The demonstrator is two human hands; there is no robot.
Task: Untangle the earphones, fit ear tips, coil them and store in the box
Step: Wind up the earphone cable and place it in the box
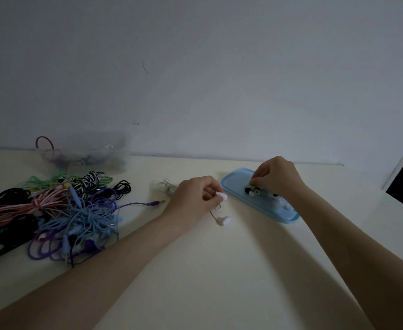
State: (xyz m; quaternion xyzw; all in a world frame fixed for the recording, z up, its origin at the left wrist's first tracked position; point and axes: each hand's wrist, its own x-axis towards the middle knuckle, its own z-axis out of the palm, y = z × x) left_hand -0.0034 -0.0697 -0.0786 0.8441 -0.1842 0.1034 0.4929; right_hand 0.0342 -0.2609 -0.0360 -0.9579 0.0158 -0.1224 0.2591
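- earphones, head view: a white pair (220, 211) lies at the middle of the cream table (219, 270); one earbud (221, 196) is pinched in the curled fingers of the left hand (195, 198), the other earbud (224, 220) rests on the table just below that hand, and the rest of the white cord (163, 186) is bunched behind the hand.
- right hand (275, 178) reaches down over a light blue lid (233, 184) lying flat, fingertips pinched among small black and white ear tips (252, 191) on it (which tip they grasp is too small to tell).
- a tangled heap of cables (59, 210) in blue, purple, pink, green, black and striped lies at the left, well apart from the lid.
- a clear plastic box (86, 154) stands against the wall (195, 67) behind the heap, with coiled cords inside.
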